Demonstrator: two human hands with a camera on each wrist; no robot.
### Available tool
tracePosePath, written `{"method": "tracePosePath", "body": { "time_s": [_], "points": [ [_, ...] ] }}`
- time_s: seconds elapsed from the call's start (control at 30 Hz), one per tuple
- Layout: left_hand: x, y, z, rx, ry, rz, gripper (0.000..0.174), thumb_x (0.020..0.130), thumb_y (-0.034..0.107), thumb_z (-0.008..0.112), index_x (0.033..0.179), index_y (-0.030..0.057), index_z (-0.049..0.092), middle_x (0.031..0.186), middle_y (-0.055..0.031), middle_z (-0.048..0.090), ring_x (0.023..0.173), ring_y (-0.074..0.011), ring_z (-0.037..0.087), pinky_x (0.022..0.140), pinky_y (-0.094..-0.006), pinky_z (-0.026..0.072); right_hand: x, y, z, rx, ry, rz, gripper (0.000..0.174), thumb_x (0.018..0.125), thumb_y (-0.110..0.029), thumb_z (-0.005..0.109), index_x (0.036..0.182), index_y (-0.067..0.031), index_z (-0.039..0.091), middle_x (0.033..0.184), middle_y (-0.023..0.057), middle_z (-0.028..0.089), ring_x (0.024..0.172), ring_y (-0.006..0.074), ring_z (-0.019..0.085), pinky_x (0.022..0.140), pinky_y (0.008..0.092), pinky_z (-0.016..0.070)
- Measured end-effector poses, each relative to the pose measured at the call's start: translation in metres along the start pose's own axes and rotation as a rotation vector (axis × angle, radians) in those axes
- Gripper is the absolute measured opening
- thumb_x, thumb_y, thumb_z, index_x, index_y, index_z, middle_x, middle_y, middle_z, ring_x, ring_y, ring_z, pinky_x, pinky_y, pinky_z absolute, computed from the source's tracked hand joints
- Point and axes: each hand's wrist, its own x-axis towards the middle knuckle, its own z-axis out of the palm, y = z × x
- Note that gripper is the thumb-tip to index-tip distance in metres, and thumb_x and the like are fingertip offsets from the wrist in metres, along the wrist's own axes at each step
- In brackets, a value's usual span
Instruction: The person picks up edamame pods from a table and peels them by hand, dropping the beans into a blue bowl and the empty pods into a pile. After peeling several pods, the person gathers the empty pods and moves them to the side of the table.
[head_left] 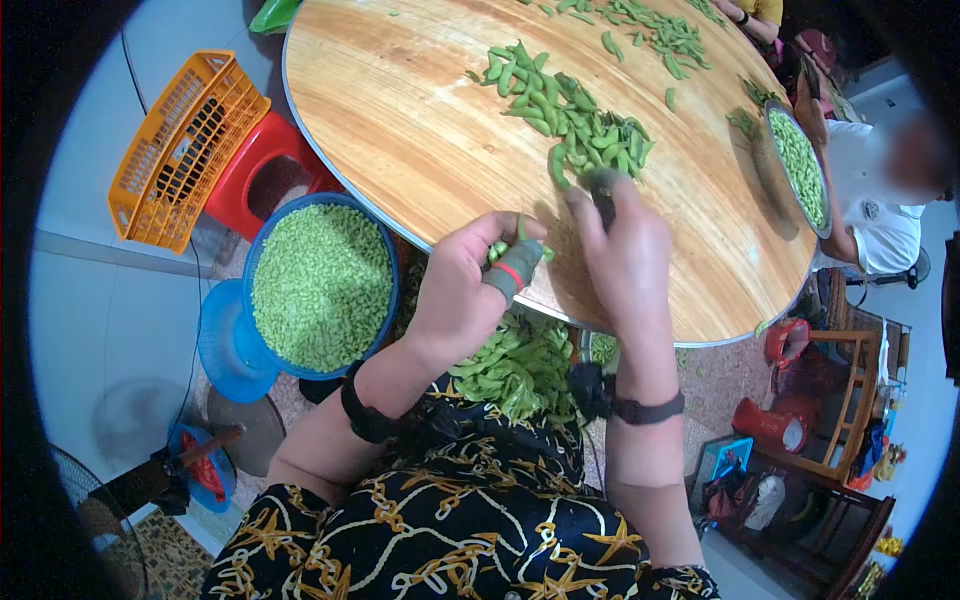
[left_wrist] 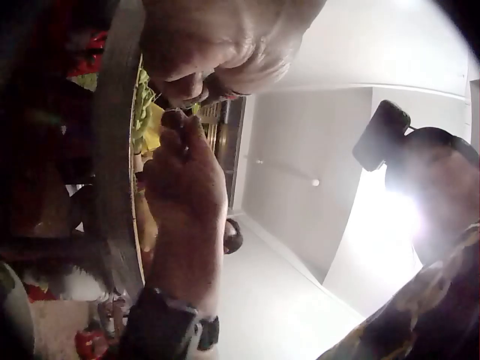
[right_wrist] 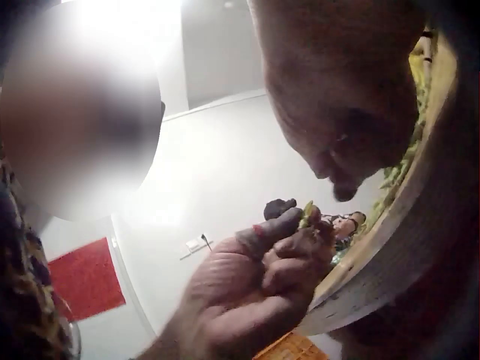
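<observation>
My left hand [head_left: 462,285] is at the table's near edge, gripping green bean pods [right_wrist: 306,216] between its thumb and curled fingers. A dark green cover [head_left: 517,265] with a red band wraps its thumb. Just right of it, my right hand [head_left: 632,248] reaches over the table, a dark cover on a digit. Its fingertips are right at the near end of a pod pile [head_left: 590,130], close to one curved pod [head_left: 558,166]. The right hand is blurred, and I cannot tell whether it pinches a pod.
The round wooden table [head_left: 420,120] carries more pods [head_left: 670,35] at the far side. A blue basin [head_left: 252,290] of shelled beans stands left, by a red stool [head_left: 275,150] and orange crate [head_left: 185,150]. Greens [head_left: 515,370] lie near my lap. Another person [head_left: 875,215] holds a bean bowl [head_left: 797,165].
</observation>
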Motion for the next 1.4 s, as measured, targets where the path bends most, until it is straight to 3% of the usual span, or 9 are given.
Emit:
{"method": "tracePosePath", "body": {
  "time_s": [0.07, 0.2, 0.27, 0.37, 0.4, 0.53, 0.63, 0.83, 1.4],
  "points": [
    [-0.003, 0.004, -0.002, 0.154, -0.050, -0.044, 0.028, 0.081, -0.005, 0.048, 0.105, 0.0034, 0.057, 0.080, 0.0023, 0.054, 0.057, -0.0028, 0.045, 0.049, -0.0153, 0.0335, 0.009, 0.001, 0.007, -0.526, -0.003, -0.101, 0.017, 0.079, -0.018, 0.059, 0.083, -0.0017, 0.058, 0.068, 0.0196, 0.059, 0.061, 0.0326, 0.060, 0.056, 0.0422, 0.0457],
    [-0.003, -0.004, -0.010, 0.268, -0.218, 0.074, 0.033, 0.079, -0.007, 0.046, 0.109, 0.0029, 0.058, 0.077, -0.0013, 0.056, 0.060, -0.0080, 0.051, 0.054, -0.0204, 0.0402, 0.002, 0.006, 0.012, -0.414, 0.049, -0.144, 0.009, 0.076, -0.012, 0.058, 0.077, -0.0035, 0.057, 0.065, 0.0196, 0.059, 0.059, 0.0367, 0.058, 0.053, 0.0452, 0.0466],
    [-0.004, -0.004, -0.007, 0.558, -0.154, 0.392, 0.035, 0.078, -0.005, 0.049, 0.111, 0.0031, 0.057, 0.076, -0.0062, 0.058, 0.069, -0.0148, 0.057, 0.061, -0.0260, 0.0450, -0.007, 0.006, 0.000, -0.382, 0.048, -0.128, 0.009, 0.077, -0.011, 0.059, 0.079, -0.0026, 0.058, 0.061, 0.0168, 0.058, 0.054, 0.0283, 0.059, 0.051, 0.0384, 0.0463],
    [0.001, 0.003, -0.002, 0.644, -0.138, 0.432, 0.035, 0.076, -0.002, 0.057, 0.111, 0.0038, 0.057, 0.080, -0.0098, 0.059, 0.076, -0.0198, 0.060, 0.068, -0.0282, 0.0465, -0.027, 0.008, -0.016, 0.446, -0.233, 0.267, 0.014, 0.082, -0.014, 0.061, 0.084, -0.0006, 0.059, 0.062, -0.0003, 0.053, 0.057, 0.0039, 0.044, 0.051, 0.0198, 0.0370],
    [0.004, 0.001, -0.001, 0.668, -0.110, 0.531, 0.033, 0.076, 0.001, 0.060, 0.109, 0.0040, 0.058, 0.079, -0.0098, 0.060, 0.075, -0.0199, 0.060, 0.068, -0.0276, 0.0464, -0.032, 0.008, -0.019, 0.445, -0.231, 0.268, 0.014, 0.082, -0.014, 0.061, 0.084, -0.0006, 0.059, 0.062, -0.0003, 0.053, 0.057, 0.0039, 0.044, 0.051, 0.0198, 0.0370],
    [0.009, 0.000, 0.002, 0.647, -0.220, 0.448, 0.022, 0.079, 0.006, 0.062, 0.101, 0.0026, 0.060, 0.078, -0.0068, 0.061, 0.074, -0.0166, 0.058, 0.066, -0.0271, 0.0465, -0.042, 0.003, -0.029, 0.695, -0.364, 0.341, 0.016, 0.088, -0.018, 0.055, 0.086, -0.0030, 0.058, 0.063, -0.0041, 0.049, 0.055, 0.0023, 0.040, 0.047, 0.0176, 0.0308],
    [0.009, 0.002, 0.007, 0.008, -0.142, 0.029, 0.014, 0.082, 0.007, 0.062, 0.093, -0.0001, 0.061, 0.084, -0.0027, 0.063, 0.078, -0.0066, 0.056, 0.069, -0.0227, 0.0466, -0.046, 0.001, -0.030, 0.742, -0.159, 0.357, 0.021, 0.093, -0.022, 0.045, 0.098, -0.0037, 0.054, 0.061, -0.0047, 0.044, 0.051, 0.0038, 0.036, 0.046, 0.0191, 0.0281],
    [0.010, -0.005, 0.014, 0.024, -0.053, 0.110, 0.017, 0.082, 0.015, 0.063, 0.094, 0.0032, 0.061, 0.079, 0.0009, 0.060, 0.066, -0.0027, 0.051, 0.055, -0.0167, 0.0392, -0.058, -0.001, -0.032, 0.956, -0.396, 0.371, 0.027, 0.095, -0.024, 0.037, 0.100, -0.0023, 0.053, 0.062, -0.0035, 0.045, 0.052, 0.0044, 0.037, 0.048, 0.0191, 0.0289],
    [0.003, -0.006, 0.023, 0.374, 0.090, 0.311, 0.018, 0.083, 0.017, 0.060, 0.088, 0.0001, 0.060, 0.078, -0.0069, 0.059, 0.072, -0.0136, 0.057, 0.064, -0.0255, 0.0449, -0.062, 0.006, -0.026, 1.177, -0.504, 0.518, 0.019, 0.094, -0.017, 0.041, 0.096, -0.0026, 0.053, 0.063, -0.0021, 0.047, 0.050, 0.0036, 0.035, 0.046, 0.0177, 0.0272]
  ]
}}
